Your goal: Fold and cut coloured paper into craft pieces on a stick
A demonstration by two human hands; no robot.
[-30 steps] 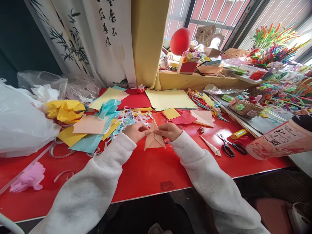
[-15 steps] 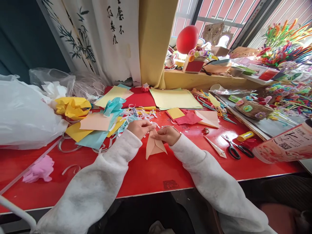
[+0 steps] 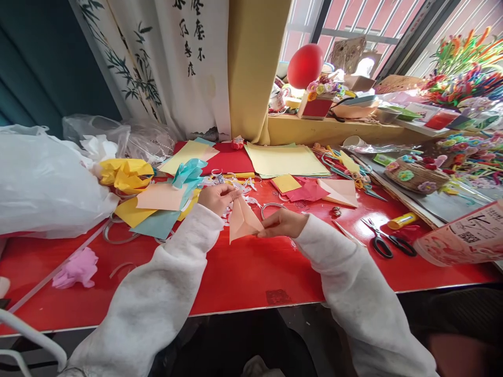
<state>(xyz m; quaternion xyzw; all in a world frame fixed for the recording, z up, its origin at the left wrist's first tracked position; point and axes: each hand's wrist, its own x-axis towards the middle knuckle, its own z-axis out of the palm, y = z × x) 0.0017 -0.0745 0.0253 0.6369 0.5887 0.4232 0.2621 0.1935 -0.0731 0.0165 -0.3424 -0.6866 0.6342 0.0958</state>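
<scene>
A folded piece of peach paper (image 3: 242, 221) is held between my hands above the red table. My left hand (image 3: 218, 199) pinches its narrow top end between thumb and fingers. With thumb and fingertips closed, my right hand (image 3: 284, 222) grips its lower right corner. The paper has a crease down its middle and spreads wider towards the bottom. Behind it lie curled white paper strips (image 3: 251, 184) and a wire ring (image 3: 271, 208). To the right of my right hand, a slim folded paper piece (image 3: 348, 232) rests near black-handled scissors (image 3: 387, 242).
On the left are a white plastic bag (image 3: 51, 183), a pink crumpled paper (image 3: 77, 268) and a pile of coloured sheets (image 3: 159, 201). Pale yellow sheets (image 3: 286, 159) lie at the back. A labelled plastic cup (image 3: 459, 235) and a yellow tube (image 3: 403, 220) are at right.
My right hand has moved from the paper's upper part to its lower right corner. The paper has turned a little and its wide end is higher. The view has shifted slightly.
</scene>
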